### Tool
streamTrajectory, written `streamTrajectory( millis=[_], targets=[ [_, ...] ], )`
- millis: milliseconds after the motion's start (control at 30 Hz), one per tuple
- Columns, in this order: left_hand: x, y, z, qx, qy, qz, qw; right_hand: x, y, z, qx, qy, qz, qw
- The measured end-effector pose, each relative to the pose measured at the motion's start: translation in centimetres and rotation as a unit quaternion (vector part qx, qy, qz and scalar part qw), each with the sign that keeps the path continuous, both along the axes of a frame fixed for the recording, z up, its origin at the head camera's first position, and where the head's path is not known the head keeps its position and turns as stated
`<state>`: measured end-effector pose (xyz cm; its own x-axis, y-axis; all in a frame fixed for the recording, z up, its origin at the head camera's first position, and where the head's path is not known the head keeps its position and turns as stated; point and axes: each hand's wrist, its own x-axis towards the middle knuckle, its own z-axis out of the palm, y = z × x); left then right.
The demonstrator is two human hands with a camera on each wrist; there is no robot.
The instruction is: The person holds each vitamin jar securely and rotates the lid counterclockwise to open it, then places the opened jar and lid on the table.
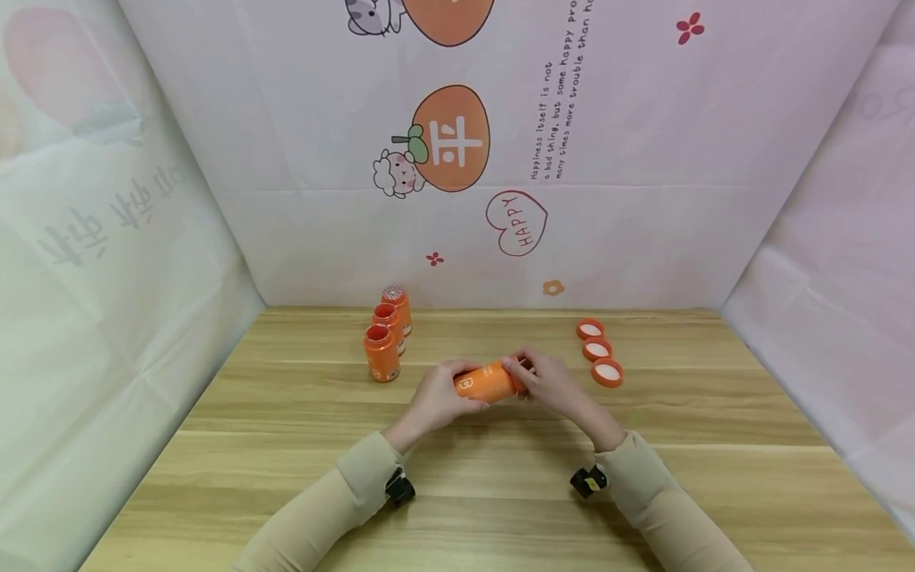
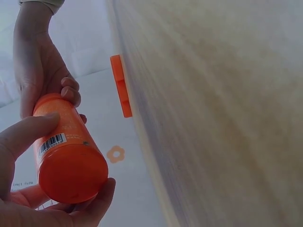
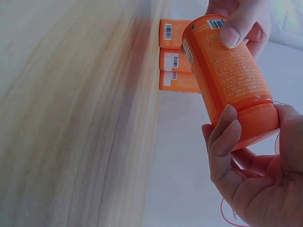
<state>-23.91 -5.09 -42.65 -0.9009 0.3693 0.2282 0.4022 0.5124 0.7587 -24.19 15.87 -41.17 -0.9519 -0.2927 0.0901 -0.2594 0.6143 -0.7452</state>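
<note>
An orange bottle (image 1: 488, 383) is held tilted on its side above the table, its base toward the left and its capped end toward the right. My left hand (image 1: 441, 395) grips the body near the base, thumb on one side and fingers on the other. My right hand (image 1: 549, 387) pinches the orange cap (image 3: 258, 124) between thumb and curled fingers. In the right wrist view the cap sits on the bottle's neck with a thin seam between them. Printed text and a barcode (image 2: 52, 144) show on the bottle's side.
Three open orange bottles (image 1: 382, 354) stand in a row at the back left; the rearmost shows something silvery in its mouth. Three orange caps (image 1: 608, 372) with white inner faces lie in a row at the right. A printed white cloth (image 1: 322, 238) rises behind the wooden table (image 1: 493, 508).
</note>
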Motion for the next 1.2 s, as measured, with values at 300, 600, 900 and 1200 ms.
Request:
streamTrajectory(
  millis=[300,600,900,1200],
  targets=[
    [0.2,0.0,0.1,-0.010,-0.006,-0.004,0.9999,0.0,0.0,-0.1,-0.008,-0.010,-0.003,1.000],
    [0.2,-0.1,0.1,-0.012,-0.012,0.002,0.9998,0.0,-0.1,-0.2,-0.005,-0.011,-0.013,1.000],
    [0.3,-0.2,0.2,-0.004,-0.039,0.008,0.9992,-0.1,-0.1,-0.5,0.001,0.002,-0.008,1.000],
    [0.2,-0.2,0.4,-0.014,-0.054,0.009,0.9984,-0.1,0.2,-1.0,0.007,0.015,-0.003,1.000]
  ],
)
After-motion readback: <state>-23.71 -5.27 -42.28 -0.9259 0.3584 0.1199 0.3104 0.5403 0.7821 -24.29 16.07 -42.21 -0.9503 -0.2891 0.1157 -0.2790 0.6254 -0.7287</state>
